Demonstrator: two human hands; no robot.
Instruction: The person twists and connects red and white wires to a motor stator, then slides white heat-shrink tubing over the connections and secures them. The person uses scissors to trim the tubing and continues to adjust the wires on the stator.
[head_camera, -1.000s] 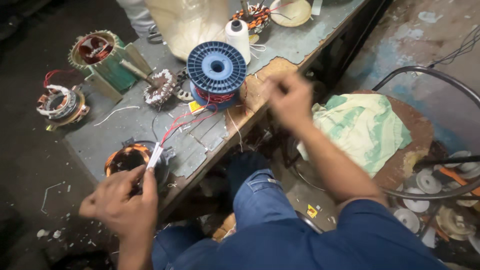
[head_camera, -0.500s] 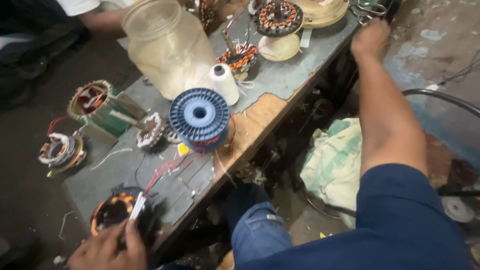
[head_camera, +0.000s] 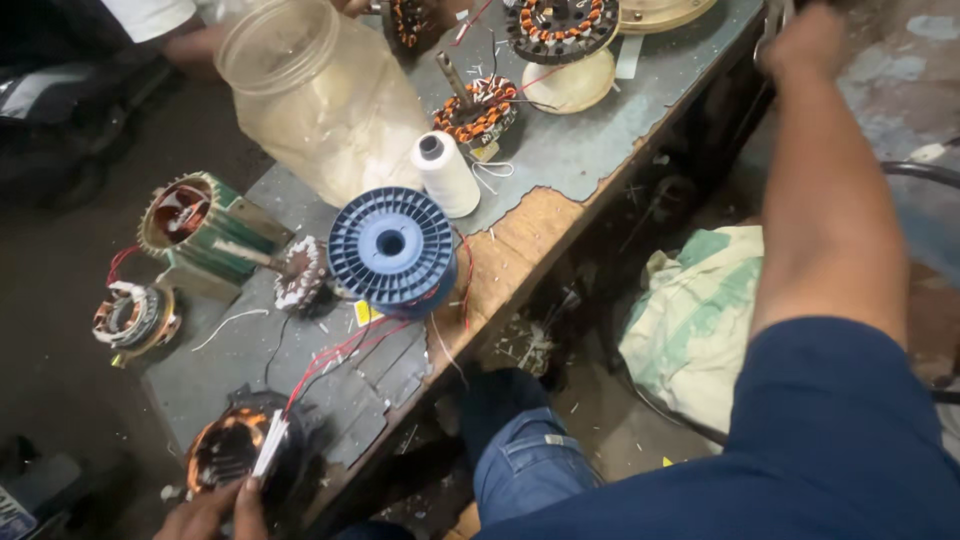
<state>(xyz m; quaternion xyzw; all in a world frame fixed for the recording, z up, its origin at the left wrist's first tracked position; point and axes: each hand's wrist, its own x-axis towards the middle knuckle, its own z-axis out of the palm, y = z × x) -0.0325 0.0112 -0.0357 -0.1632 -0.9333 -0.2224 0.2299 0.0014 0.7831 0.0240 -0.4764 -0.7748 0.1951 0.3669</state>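
Observation:
My left hand (head_camera: 205, 510) is at the bottom edge, partly cut off. Its fingers grip the near side of a copper-wound stator (head_camera: 225, 450) with a white strip (head_camera: 270, 445) tucked in it. Red wires (head_camera: 350, 350) run from the stator toward a blue wire spool (head_camera: 392, 245) standing on the grey bench (head_camera: 600, 150). My right arm stretches far out, and my right hand (head_camera: 805, 40) sits at the bench's far right corner beside a metal piece (head_camera: 770, 30). Whether it grips that piece is unclear.
On the bench stand a white thread cone (head_camera: 445, 172), a big clear plastic jar (head_camera: 320, 95), a green motor part (head_camera: 200, 225), a small winding (head_camera: 135, 318) and two wound stators (head_camera: 478, 108) (head_camera: 560, 30). Another person's arm (head_camera: 190, 40) is top left. A green-white cloth (head_camera: 700, 320) lies right of the bench.
My right hand left the bench's near edge and reached out to the far right corner. My left hand stayed on the stator and now sits lower in the view.

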